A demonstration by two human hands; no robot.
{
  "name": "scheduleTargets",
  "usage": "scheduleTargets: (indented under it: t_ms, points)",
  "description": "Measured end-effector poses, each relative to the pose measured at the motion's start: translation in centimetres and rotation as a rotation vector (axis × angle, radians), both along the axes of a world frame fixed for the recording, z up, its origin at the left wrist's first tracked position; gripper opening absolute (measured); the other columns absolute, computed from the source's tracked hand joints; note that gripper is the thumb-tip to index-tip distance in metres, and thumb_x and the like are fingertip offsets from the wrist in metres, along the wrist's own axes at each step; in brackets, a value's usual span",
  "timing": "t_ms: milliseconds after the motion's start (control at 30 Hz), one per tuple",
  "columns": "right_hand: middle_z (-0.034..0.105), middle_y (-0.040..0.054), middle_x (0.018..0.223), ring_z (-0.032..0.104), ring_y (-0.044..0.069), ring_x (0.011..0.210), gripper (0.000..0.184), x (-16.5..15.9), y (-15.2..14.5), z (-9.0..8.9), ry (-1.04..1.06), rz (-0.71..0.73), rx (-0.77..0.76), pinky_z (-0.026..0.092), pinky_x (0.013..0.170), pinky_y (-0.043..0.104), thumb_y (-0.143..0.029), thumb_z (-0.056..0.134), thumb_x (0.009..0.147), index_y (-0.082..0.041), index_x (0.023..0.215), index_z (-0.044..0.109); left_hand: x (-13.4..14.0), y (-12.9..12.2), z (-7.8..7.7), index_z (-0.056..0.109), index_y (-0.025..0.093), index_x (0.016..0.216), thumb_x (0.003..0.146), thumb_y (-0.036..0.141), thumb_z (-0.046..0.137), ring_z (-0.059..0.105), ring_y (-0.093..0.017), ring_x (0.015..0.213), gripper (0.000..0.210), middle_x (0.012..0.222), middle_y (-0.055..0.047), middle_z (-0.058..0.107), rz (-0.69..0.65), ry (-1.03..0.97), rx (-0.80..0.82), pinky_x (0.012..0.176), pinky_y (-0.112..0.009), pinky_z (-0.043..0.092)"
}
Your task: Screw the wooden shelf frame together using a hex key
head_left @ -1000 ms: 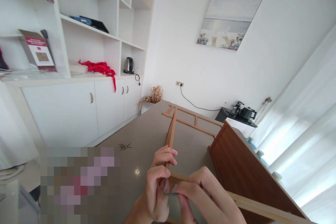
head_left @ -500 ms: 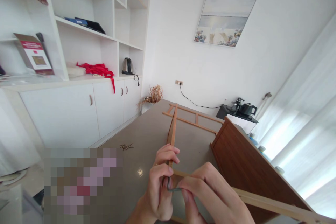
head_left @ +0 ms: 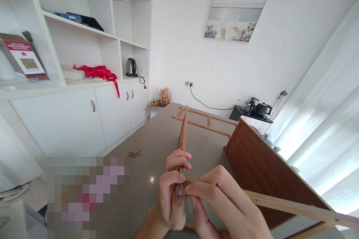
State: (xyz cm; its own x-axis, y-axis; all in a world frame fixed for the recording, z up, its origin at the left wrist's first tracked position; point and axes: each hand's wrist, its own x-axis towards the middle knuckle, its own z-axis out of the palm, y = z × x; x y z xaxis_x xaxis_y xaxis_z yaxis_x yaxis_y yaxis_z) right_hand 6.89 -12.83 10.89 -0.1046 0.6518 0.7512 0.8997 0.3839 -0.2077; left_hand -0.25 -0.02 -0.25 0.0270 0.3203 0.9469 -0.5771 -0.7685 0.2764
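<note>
Your right hand [head_left: 227, 201] had thumb and forefinger pinched on one arm of a hex key [head_left: 183, 195]. Your left hand [head_left: 172, 190] was curled closed around a wooden slat [head_left: 184, 134] near its close end. The key sat between your two hands, its bend exposed beside the left fingers; where its tip met the work could not be told.

A rail [head_left: 283, 205] emerged from behind your right hand, which covered part of it. To the right, a brown panel [head_left: 260, 168] stood on edge, restricting that side. A loose pile of screws [head_left: 134, 154] lay on the table [head_left: 157, 138], left of your left hand and well apart. A ladder-like frame [head_left: 209, 121] lay flat at the far end. Beyond stood a black pot [head_left: 262, 109] on the right and, on the left shelves, a kettle [head_left: 131, 67].
</note>
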Motion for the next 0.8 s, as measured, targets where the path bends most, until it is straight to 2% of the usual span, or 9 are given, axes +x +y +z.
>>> scheduleTargets:
  t_ms: [133, 300, 500, 633, 800]
  points:
    - [0.062, 0.0027, 0.086, 0.062, 0.012, 0.076, 0.022, 0.4, 0.1, 0.2, 0.031, 0.031, -0.058, 0.055, 0.070, 0.022, -0.007, 0.058, 0.089, -0.021, 0.104, 0.066, 0.1, -0.1, 0.3, 0.043, 0.023, 0.113, 0.093, 0.016, 0.048, 0.057, -0.028, 0.115, 0.022, 0.110, -0.009, 0.057, 0.014, -0.005, -0.003, 0.097, -0.057, 0.047]
    - [0.064, 0.0018, 0.086, 0.062, 0.012, 0.076, 0.023, 0.8, 0.0, 0.4, 0.031, 0.067, -0.097, 0.055, 0.072, 0.022, -0.006, 0.059, 0.089, -0.021, 0.104, 0.065, 0.1, -0.1, 0.4, 0.044, 0.024, 0.112, 0.093, 0.018, 0.047, 0.058, -0.028, 0.112, 0.020, 0.107, -0.008, 0.058, 0.023, -0.010, -0.009, 0.096, -0.057, 0.047]
    - [0.063, 0.0008, 0.077, 0.061, 0.011, 0.067, 0.018, 0.8, -0.5, 0.5, -0.066, -0.022, -0.042, 0.052, 0.065, 0.021, -0.008, 0.055, 0.092, -0.021, 0.098, 0.065, 0.2, -0.1, -0.2, 0.044, 0.025, 0.113, 0.093, 0.017, 0.047, 0.058, -0.029, 0.115, 0.022, 0.110, -0.009, 0.058, -0.008, -0.010, -0.039, 0.097, -0.058, 0.047]
    - [0.063, -0.0001, 0.076, 0.059, 0.010, 0.067, 0.014, 1.1, -0.8, 0.5, -0.109, -0.045, -0.073, 0.049, 0.063, 0.021, -0.008, 0.055, 0.092, -0.020, 0.092, 0.063, 0.2, -0.1, 0.0, 0.043, 0.023, 0.114, 0.096, 0.017, 0.041, 0.057, -0.029, 0.115, 0.019, 0.109, -0.009, 0.057, 0.002, -0.007, -0.018, 0.099, -0.061, 0.045]
    - [0.057, -0.0013, 0.070, 0.055, 0.011, 0.064, 0.014, 1.4, -1.1, 0.4, -0.173, -0.097, -0.120, 0.044, 0.057, 0.022, -0.010, 0.056, 0.092, -0.020, 0.083, 0.059, 0.1, -0.1, 0.4, 0.042, 0.023, 0.113, 0.097, 0.017, 0.039, 0.056, -0.029, 0.116, 0.017, 0.111, -0.010, 0.056, 0.007, -0.004, 0.000, 0.098, -0.058, 0.046]
